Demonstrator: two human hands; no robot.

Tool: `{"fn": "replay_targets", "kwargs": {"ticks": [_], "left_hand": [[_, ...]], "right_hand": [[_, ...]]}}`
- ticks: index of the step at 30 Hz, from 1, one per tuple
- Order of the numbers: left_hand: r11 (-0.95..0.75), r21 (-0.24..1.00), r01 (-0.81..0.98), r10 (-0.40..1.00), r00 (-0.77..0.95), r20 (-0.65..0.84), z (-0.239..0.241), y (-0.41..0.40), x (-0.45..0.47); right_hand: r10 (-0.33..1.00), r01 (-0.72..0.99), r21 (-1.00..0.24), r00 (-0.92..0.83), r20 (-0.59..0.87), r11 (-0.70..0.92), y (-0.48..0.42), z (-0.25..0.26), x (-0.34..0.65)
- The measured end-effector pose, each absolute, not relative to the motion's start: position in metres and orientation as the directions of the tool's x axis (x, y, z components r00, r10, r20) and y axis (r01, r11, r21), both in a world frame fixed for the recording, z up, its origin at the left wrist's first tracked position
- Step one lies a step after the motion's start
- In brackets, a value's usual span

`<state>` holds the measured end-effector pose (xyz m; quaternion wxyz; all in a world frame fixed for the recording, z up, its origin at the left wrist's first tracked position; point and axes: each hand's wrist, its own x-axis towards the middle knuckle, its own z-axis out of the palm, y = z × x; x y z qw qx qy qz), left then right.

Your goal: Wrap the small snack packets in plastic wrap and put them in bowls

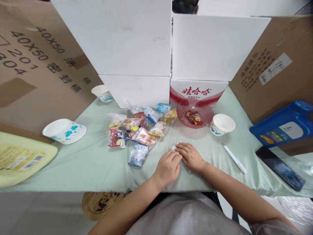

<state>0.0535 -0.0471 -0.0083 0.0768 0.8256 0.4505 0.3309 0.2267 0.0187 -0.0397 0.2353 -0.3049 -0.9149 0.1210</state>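
On the cloth near the table's front edge lies a clear plastic bag [187, 169], mostly covered by both hands. My left hand [168, 165] is closed at the bag's left side, fingers curled and pinched together against the right fingertips. From the right, my right hand [190, 157] bends its fingers over the bag and holds it against the table; its thumb is largely hidden. What the bag contains cannot be made out. Just beyond my left hand sits a blue wrapped packet [138, 155], at the front of a pile of packaged snacks [144, 135].
A pink translucent bowl [181, 119] holds brown-wrapped snacks. Beside it stands a paper bowl [222, 125]. A white pen-like tool [233, 158], a phone [280, 168] and a blue bottle [281, 125] lie to the right. A tipped paper bowl [65, 131] and yellow bottle [24, 160] are left. Boxes [137, 91] enclose the back.
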Motion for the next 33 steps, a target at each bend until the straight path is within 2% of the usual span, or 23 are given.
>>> {"fn": "replay_targets", "kwargs": {"ticks": [4, 7, 11, 15, 18, 20, 23, 25, 28, 33], "left_hand": [[-0.6, 0.34, 0.724, 0.794, 0.488, 0.361, -0.021, -0.028, 0.046], [-0.609, 0.371, 0.701, 0.791, 0.501, 0.352, -0.03, -0.026, 0.041], [-0.618, 0.436, 0.654, 0.785, 0.483, 0.387, -0.03, -0.027, 0.039], [-0.656, 0.462, 0.597, 0.755, 0.524, 0.394, -0.027, -0.026, 0.04], [-0.685, 0.469, 0.558, 0.728, 0.552, 0.406, -0.028, -0.025, 0.039], [-0.7, 0.481, 0.528, 0.712, 0.574, 0.406, -0.03, -0.024, 0.038], [-0.71, 0.512, 0.484, 0.695, 0.601, 0.395, -0.032, -0.024, 0.037], [-0.706, 0.532, 0.467, 0.695, 0.603, 0.392, -0.034, -0.024, 0.036], [-0.699, 0.547, 0.462, 0.7, 0.599, 0.389, -0.035, -0.023, 0.036], [-0.681, 0.559, 0.473, 0.719, 0.577, 0.388, -0.039, -0.022, 0.036]], "right_hand": [[0.655, 0.429, -0.512, -0.618, 0.434, 0.744, 0.014, -0.021, 0.24], [0.63, 0.387, -0.546, -0.681, 0.375, 0.743, 0.001, -0.006, 0.263], [0.546, 0.411, -0.451, -0.809, 0.22, 0.792, -0.025, -0.005, 0.29], [0.571, 0.485, -0.321, -0.769, 0.286, 0.814, -0.044, -0.015, 0.295], [0.541, 0.487, -0.235, -0.763, 0.354, 0.841, -0.048, -0.014, 0.29], [0.506, 0.456, -0.219, -0.777, 0.374, 0.863, -0.047, -0.007, 0.285], [0.463, 0.388, -0.263, -0.809, 0.362, 0.883, -0.039, 0.006, 0.276], [0.492, 0.404, -0.301, -0.805, 0.331, 0.864, -0.03, 0.012, 0.27], [0.612, 0.541, -0.297, -0.747, 0.261, 0.787, -0.011, 0.012, 0.259], [0.793, 0.779, -0.152, -0.604, 0.08, 0.609, 0.02, -0.004, 0.24]]}}
